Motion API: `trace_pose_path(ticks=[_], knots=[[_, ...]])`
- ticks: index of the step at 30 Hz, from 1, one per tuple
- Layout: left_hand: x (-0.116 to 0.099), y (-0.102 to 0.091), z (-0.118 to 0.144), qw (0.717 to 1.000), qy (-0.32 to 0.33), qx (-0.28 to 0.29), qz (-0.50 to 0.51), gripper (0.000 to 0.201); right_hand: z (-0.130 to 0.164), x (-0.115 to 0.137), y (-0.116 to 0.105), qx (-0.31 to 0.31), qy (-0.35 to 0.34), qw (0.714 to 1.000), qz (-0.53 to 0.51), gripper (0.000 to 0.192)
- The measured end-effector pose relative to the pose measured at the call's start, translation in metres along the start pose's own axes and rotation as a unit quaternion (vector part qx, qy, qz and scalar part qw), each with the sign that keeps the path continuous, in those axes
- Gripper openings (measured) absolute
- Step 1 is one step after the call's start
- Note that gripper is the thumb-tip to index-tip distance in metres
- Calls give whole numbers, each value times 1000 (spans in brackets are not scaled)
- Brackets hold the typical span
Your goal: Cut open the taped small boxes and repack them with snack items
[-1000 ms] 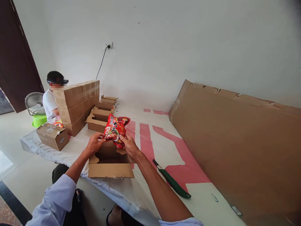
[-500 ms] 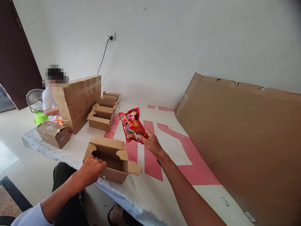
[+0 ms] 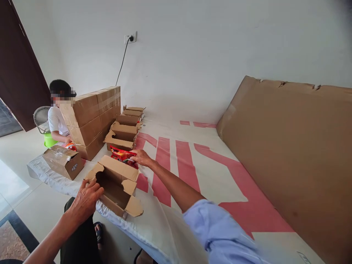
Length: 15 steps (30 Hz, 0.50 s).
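Observation:
My right hand (image 3: 142, 157) grips a red, glossy food packet (image 3: 122, 155) by its right end. The packet lies nearly flat and low, just behind an open cardboard box (image 3: 117, 168); the box's raised back flap hides its lower edge. My left hand (image 3: 89, 194) holds the near left corner of that box, fingers hooked over its edge. Inside, the part of the box that shows holds nothing, and its right flap (image 3: 134, 206) sticks outward. Beyond the packet stands another open cardboard box (image 3: 121, 141).
More open boxes (image 3: 133, 112) line up farther back. Sealed cartons (image 3: 93, 117) are stacked at the left, with one taped carton (image 3: 63, 161) before them. A co-worker (image 3: 57, 121) sits behind the stack near a fan (image 3: 41, 119). A large cardboard sheet (image 3: 283, 146) leans at right.
My right hand has carried the packet left and down, from above the cloth to behind the open box. The near box, with my left hand on it, has shifted left and turned.

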<state>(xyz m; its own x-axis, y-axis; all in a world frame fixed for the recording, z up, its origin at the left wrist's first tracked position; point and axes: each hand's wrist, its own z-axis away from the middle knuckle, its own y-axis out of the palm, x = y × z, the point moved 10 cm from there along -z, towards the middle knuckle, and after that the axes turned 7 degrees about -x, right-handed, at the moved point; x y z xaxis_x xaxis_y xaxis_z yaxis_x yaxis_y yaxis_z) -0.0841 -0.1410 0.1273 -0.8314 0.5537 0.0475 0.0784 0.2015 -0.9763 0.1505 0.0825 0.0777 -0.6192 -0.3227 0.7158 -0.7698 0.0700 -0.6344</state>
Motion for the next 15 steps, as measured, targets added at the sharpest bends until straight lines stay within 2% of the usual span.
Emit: trace_pose_path(ticks=[2,5,8,10,13,15], knots=[[13,3,-6,1000,-22,-21,2,36,-18,-3,11,-7,9,1000,12,14],[30,6,-20,997,-53,-51,11,40,-37,-11,20,-40,30,998,24,26],[36,4,-32,992,-83,-93,29,45,-46,-20,18,-85,55,995,23,32],[38,-1,-30,980,-122,-150,46,50,-46,-24,14,-105,65,992,14,36],[37,0,-5,934,-211,-269,101,70,-39,-28,5,-118,65,991,-3,39],[38,22,14,891,-288,-312,160,98,-29,-31,-2,-124,64,990,-11,40]])
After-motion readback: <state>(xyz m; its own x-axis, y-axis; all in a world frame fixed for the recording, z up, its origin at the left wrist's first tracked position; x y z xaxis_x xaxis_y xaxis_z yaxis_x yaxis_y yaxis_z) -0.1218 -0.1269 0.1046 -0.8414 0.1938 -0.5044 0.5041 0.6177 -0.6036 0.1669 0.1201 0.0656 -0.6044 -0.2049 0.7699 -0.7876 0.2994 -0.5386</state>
